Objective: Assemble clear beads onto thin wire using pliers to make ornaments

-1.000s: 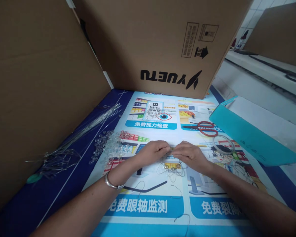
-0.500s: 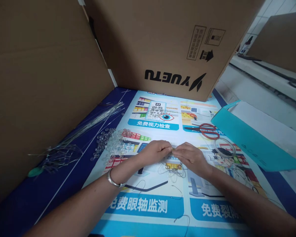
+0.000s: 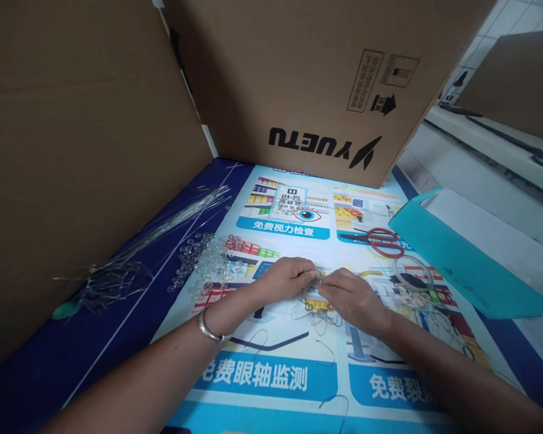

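Note:
My left hand (image 3: pixel 292 278) and my right hand (image 3: pixel 355 299) meet over the printed mat, thumbs and fingertips pinched close together. Between the fingertips runs thin wire, part of a looped wire piece with clear beads (image 3: pixel 319 306) that hangs just below them. The bit inside each pinch is mostly hidden by the fingers. To the left of my left hand lies a spread pile of clear beads (image 3: pixel 212 259). Short bent wire offcuts (image 3: pixel 326 352) rest on the mat nearer to me.
Long straight wires (image 3: pixel 181 217) and a tangle of bent wire (image 3: pixel 115 286) lie at left. Red-handled scissors (image 3: pixel 384 241), a wire coil (image 3: pixel 414 274) and a turquoise box (image 3: pixel 470 259) are at right. Cardboard panels (image 3: pixel 298 78) stand behind and left.
My fingertips have drawn slightly apart, with my right hand shifting a little right and down. The beaded wire piece still hangs below. The whole view has shifted slightly.

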A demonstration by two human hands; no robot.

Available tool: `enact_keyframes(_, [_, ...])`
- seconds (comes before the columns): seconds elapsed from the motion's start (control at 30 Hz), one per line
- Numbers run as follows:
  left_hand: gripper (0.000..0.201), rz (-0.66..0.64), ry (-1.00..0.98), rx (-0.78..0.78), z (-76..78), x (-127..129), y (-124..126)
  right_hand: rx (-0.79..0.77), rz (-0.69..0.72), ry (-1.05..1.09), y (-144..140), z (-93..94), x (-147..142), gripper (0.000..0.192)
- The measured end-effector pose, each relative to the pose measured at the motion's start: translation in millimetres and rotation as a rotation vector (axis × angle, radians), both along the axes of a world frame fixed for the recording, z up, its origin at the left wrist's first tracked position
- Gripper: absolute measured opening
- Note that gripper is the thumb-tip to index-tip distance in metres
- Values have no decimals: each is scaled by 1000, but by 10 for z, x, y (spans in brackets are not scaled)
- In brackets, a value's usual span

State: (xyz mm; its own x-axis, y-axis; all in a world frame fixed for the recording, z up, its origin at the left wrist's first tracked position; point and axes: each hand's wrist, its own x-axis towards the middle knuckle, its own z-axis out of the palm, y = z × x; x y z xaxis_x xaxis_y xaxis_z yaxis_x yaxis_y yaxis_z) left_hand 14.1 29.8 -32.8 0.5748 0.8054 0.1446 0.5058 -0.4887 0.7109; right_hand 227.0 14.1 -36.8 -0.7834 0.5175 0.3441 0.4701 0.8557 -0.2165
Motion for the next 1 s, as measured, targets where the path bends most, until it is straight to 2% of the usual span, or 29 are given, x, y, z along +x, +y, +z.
enact_keyframes(0.63, [28, 12, 16, -11, 1, -1, -6, 37, 10, 55, -22, -10, -16, 18])
enact_keyframes(1.0, [28, 10, 4, -9, 5, 2, -9, 1, -10, 184, -3, -29, -23, 15])
